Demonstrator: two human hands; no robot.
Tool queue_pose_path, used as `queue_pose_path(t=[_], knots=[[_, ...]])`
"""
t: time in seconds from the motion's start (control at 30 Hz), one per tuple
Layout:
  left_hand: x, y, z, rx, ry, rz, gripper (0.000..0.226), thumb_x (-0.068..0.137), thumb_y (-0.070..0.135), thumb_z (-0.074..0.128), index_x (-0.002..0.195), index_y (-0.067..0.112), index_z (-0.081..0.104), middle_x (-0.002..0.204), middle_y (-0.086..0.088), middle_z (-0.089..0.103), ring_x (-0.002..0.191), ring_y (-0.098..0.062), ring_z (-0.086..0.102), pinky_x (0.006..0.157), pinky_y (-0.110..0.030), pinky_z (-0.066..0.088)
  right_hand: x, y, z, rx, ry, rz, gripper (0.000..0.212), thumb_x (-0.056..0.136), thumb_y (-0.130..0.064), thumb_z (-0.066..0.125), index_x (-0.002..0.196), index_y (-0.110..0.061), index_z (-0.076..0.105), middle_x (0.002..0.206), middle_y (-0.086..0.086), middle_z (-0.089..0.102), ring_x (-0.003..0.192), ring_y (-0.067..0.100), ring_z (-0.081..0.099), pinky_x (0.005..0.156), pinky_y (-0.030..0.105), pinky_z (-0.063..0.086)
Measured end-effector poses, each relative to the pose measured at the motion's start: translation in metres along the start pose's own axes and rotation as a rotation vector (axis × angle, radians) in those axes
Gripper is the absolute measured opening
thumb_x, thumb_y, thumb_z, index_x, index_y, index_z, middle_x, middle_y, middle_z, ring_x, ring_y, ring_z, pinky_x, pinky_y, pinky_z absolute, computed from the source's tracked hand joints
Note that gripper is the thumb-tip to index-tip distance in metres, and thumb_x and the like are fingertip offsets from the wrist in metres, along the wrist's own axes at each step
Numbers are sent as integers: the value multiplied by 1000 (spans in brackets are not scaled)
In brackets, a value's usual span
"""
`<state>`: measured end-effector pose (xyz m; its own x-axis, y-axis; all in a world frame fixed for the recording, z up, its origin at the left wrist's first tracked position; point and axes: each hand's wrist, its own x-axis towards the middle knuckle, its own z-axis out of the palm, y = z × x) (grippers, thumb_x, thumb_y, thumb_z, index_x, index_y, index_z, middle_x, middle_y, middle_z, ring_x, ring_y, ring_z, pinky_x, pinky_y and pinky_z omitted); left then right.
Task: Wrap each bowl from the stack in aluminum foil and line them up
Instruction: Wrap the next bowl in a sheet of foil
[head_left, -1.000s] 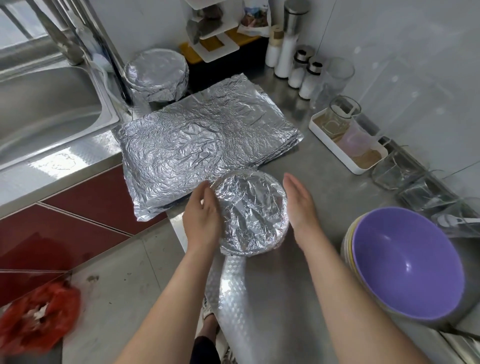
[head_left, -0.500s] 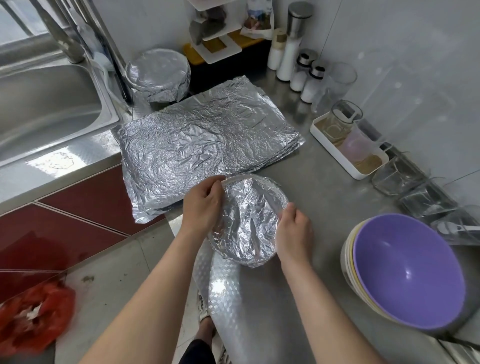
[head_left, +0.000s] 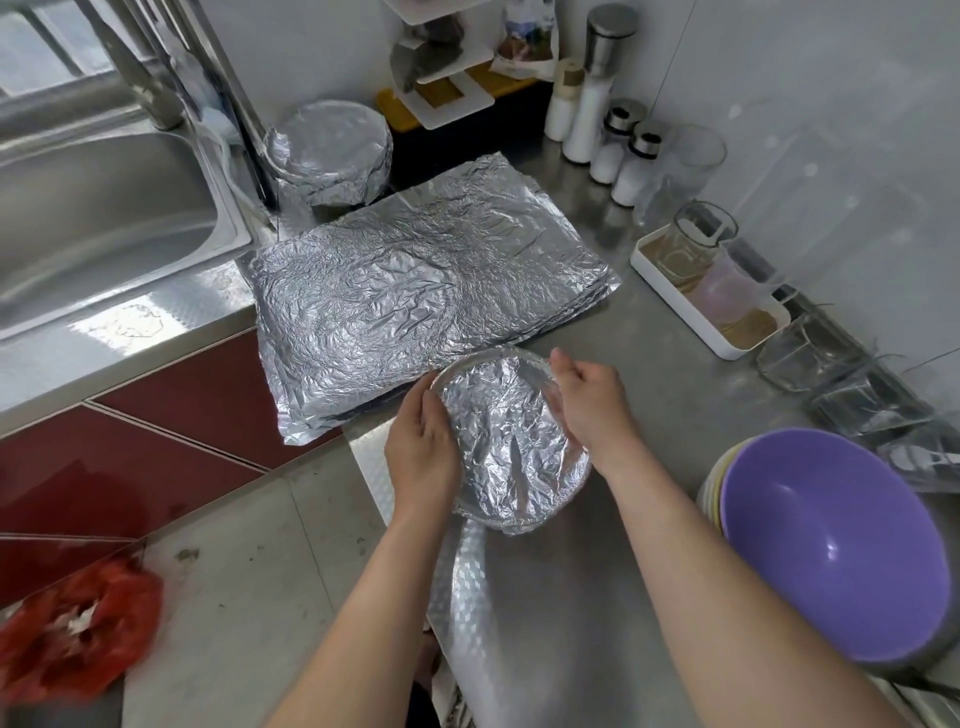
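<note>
A foil-covered bowl (head_left: 511, 441) is tilted toward me above the steel counter's near edge, held between both hands. My left hand (head_left: 423, 452) grips its left rim. My right hand (head_left: 595, 402) clasps the far right rim, fingers curled over the foil. A stack of crumpled foil sheets (head_left: 415, 291) lies flat just beyond it. Another foil-wrapped bowl (head_left: 330, 150) stands at the back beside the sink. A stack of bowls with a purple one on top (head_left: 831, 551) sits at the right.
A steel sink (head_left: 98, 213) fills the left. Salt shakers and bottles (head_left: 613, 140) line the back wall. A white tray with glass cups (head_left: 711, 291) and glass containers (head_left: 841, 379) stand along the right. A red bag (head_left: 72, 634) lies on the floor.
The wrapped bowl has been lifted and tipped toward me. My right hand moved from beside it up onto its far right rim; my left hand keeps hold of the left side.
</note>
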<state>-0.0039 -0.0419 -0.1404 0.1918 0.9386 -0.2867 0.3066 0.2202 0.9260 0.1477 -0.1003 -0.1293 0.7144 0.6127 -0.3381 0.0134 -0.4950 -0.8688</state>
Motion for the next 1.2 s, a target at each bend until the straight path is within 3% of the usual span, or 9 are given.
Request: queue_pose_path(t=[0.13, 0.23, 0.37, 0.5, 0.67, 0.8, 0.9, 1.0, 1.2], knots=[[6, 2, -2, 40, -12, 35, 35, 101, 33, 42, 121, 12, 62, 116, -31, 57, 112, -50, 50, 90, -64, 44, -6, 3, 4, -39, 99, -73, 51, 102, -30, 47, 54, -13, 40, 47, 3, 40, 41, 9, 39, 44, 21, 32], [10, 2, -3, 67, -60, 58, 40, 99, 36, 43, 115, 5, 61, 109, -32, 58, 104, -52, 53, 83, -64, 47, -8, 8, 7, -38, 155, -57, 51, 101, -33, 47, 53, -15, 44, 48, 5, 45, 50, 23, 44, 52, 36, 36], [12, 14, -10, 49, -170, 2, 33, 103, 27, 42, 118, 6, 62, 69, 4, 61, 61, -16, 54, 54, -28, 44, -19, 3, 4, -163, 172, -104, 45, 103, -30, 39, 68, -6, 55, 66, 12, 60, 70, 35, 57, 63, 41, 43], [16, 15, -29, 65, -51, -75, 29, 102, 30, 40, 118, 22, 63, 111, 4, 66, 101, -15, 60, 87, -33, 47, -13, -2, -5, -228, 97, -210, 41, 103, -28, 40, 98, 6, 62, 95, 22, 66, 93, 35, 59, 81, 42, 46], [22, -6, -54, 427, -204, -234, 21, 93, 16, 53, 107, 28, 64, 109, -4, 70, 88, -23, 64, 84, -36, 53, -8, 5, -4, -170, 37, -152, 47, 102, -33, 42, 68, -2, 53, 66, 15, 59, 66, 32, 54, 64, 42, 46], [16, -1, -53, 167, -264, -358, 17, 95, 17, 56, 102, 12, 71, 78, -5, 69, 62, -19, 59, 64, -30, 52, -8, 15, -3, -127, 83, -127, 55, 99, -44, 37, 62, -5, 47, 48, 10, 49, 52, 37, 53, 57, 48, 49], [9, 9, -46, -113, -310, -441, 24, 99, 19, 53, 112, 5, 66, 89, -14, 66, 69, -19, 59, 61, -27, 48, -6, 27, -3, -51, 146, -85, 60, 87, -59, 33, 61, -8, 49, 49, 15, 51, 54, 45, 54, 59, 57, 50], [5, 16, -40, -354, -288, -460, 28, 100, 18, 52, 124, 8, 61, 99, -14, 69, 63, -12, 65, 53, -22, 53, -10, 30, -3, 39, 212, -54, 51, 98, -42, 44, 57, -12, 45, 54, 9, 49, 57, 27, 51, 63, 44, 46], [16, 27, -40, -377, -370, -453, 66, 92, 68, 39, 133, 19, 54, 120, -7, 69, 108, -25, 67, 102, -45, 46, -14, 33, -1, 366, 31, 14, 24, 99, -32, 51, 109, -20, 68, 115, 2, 70, 111, 17, 63, 100, 38, 47]])
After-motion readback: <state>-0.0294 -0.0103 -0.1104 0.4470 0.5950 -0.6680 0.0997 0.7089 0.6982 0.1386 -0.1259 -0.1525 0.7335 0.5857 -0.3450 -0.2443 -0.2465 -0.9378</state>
